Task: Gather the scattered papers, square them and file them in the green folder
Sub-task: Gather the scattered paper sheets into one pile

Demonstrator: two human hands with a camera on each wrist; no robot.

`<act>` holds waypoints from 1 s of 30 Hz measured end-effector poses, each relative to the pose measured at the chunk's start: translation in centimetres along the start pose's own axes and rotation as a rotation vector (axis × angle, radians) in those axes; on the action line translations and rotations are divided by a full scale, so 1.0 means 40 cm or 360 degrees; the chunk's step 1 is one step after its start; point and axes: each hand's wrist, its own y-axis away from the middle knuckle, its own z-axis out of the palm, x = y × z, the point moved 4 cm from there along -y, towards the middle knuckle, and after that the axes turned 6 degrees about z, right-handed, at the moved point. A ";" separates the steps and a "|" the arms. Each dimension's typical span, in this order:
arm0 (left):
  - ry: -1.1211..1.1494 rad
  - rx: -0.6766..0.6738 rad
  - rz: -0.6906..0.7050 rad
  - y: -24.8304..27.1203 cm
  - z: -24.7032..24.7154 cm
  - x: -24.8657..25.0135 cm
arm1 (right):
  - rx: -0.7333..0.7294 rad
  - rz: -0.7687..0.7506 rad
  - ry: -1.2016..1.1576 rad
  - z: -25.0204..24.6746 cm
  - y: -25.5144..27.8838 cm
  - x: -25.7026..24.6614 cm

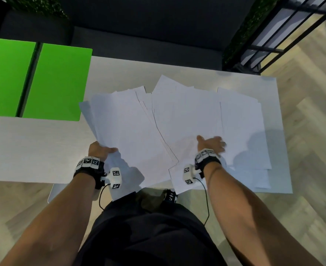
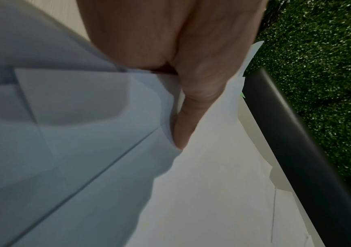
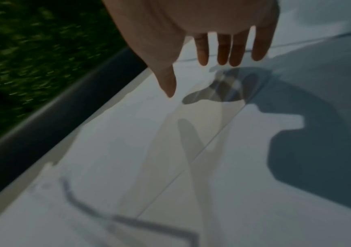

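Note:
Several white papers [image 1: 177, 121] lie fanned across the pale table [image 1: 24, 146], some hanging over its near edge. The green folder [image 1: 43, 81] lies spread open at the table's back left. My left hand [image 1: 100, 149] pinches the near left edge of the left bunch of sheets [image 2: 106, 150], thumb on top; the other fingers are hidden beneath. My right hand [image 1: 213, 144] hovers with straight, spread fingers [image 3: 223, 50] just above the right-hand sheets [image 3: 233, 150], casting a shadow on them; I cannot tell whether it touches them.
A dark sofa [image 1: 148, 41] runs behind the table, with a green hedge wall [image 2: 328, 66] beyond. A black metal rack [image 1: 292, 35] stands at the back right. Wooden floor [image 1: 311, 131] lies to the right of the table.

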 end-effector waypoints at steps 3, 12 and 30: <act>0.0152 0.0005 -0.0004 -0.017 0.001 -0.019 | -0.0094 0.0088 0.0165 -0.020 -0.040 0.032; 0.0138 -0.0025 0.0011 -0.006 0.006 -0.017 | -0.0348 -0.0162 -0.0068 -0.017 -0.028 0.001; 0.0039 -0.0040 0.0037 0.020 0.000 0.001 | -0.0453 -0.0483 -0.0017 -0.055 -0.039 0.022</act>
